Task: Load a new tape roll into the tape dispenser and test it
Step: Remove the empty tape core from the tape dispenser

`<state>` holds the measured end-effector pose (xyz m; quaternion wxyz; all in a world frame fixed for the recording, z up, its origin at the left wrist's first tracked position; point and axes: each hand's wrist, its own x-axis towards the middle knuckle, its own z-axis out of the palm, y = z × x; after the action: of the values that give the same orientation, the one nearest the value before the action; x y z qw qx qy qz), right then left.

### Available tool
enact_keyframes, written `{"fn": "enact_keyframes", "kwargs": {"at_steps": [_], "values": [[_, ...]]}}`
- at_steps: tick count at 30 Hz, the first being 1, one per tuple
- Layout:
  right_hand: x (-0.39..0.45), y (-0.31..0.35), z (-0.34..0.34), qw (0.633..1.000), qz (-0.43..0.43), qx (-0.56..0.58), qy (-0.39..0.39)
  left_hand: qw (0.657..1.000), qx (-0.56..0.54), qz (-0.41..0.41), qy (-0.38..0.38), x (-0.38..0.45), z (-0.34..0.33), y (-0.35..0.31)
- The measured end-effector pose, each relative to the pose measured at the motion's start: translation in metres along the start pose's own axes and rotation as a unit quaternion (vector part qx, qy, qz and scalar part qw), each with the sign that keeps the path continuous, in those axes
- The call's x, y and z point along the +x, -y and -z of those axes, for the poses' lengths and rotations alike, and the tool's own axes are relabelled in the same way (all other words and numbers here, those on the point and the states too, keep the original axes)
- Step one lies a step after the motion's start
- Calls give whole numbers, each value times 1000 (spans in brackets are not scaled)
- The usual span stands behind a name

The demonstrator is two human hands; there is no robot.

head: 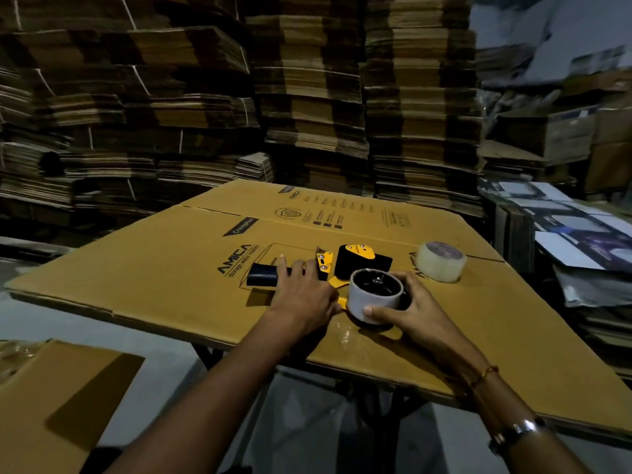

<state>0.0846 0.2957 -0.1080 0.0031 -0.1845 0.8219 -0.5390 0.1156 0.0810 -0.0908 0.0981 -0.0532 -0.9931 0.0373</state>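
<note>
1. Worktop (143, 278) is a flattened brown carton with black print, lying on a dark frame.
2. Dispenser (355, 265), yellow and black, lies on its side near the worktop's middle, black handle (262, 276) pointing left.
3. Left hand (301, 295) rests on the dispenser between handle and body; fingers laid over it, slightly curled, index tip on the handle. Cannot tell whether it grips or just presses.
4. Right hand (407, 309) grips the core (374, 295), thumb on the near side wall, fingers wrapped round the far side.
5. Core is a pale, near-empty ring sitting on the dispenser's black hub, open face up.
6. New roll (441, 262), clear tape, lies flat on the worktop to the right of the dispenser, near but apart from it, untouched by either hand.
7. Black flap of the dispenser sticks up behind the core, yellow plate on top of it.
8. A bit of clear film (345, 333) lies on the worktop just in front of the core.
9. Right wrist has a thin bangle (485, 373) and a watch (516, 434).
10. Stacks (307, 97) of flat cartons fill the background.
11. Another carton (58, 405) sits low at the left, near edge of frame.
12. Printed sheets (574, 227) are piled at right.
</note>
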Motion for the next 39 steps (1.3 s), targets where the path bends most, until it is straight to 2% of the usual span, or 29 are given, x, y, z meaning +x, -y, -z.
{"fn": "enact_keyframes", "kwargs": {"at_steps": [8,15,20,27,39], "values": [[-1,4,-9,997,36,-30,-56,1000,-31,1,-5,-1,-5,5],[-1,8,-21,983,54,-92,-147,999,-16,31,-26,-5,-5,-7],[-6,13,-21,982,89,-89,-140,999,-37,31,-18,-6,-6,-5],[-11,16,-18,990,110,-24,-82,998,-46,15,-27,-8,-7,3],[-9,14,-21,987,114,-49,-103,997,-62,14,-40,-11,-8,-1]]}}
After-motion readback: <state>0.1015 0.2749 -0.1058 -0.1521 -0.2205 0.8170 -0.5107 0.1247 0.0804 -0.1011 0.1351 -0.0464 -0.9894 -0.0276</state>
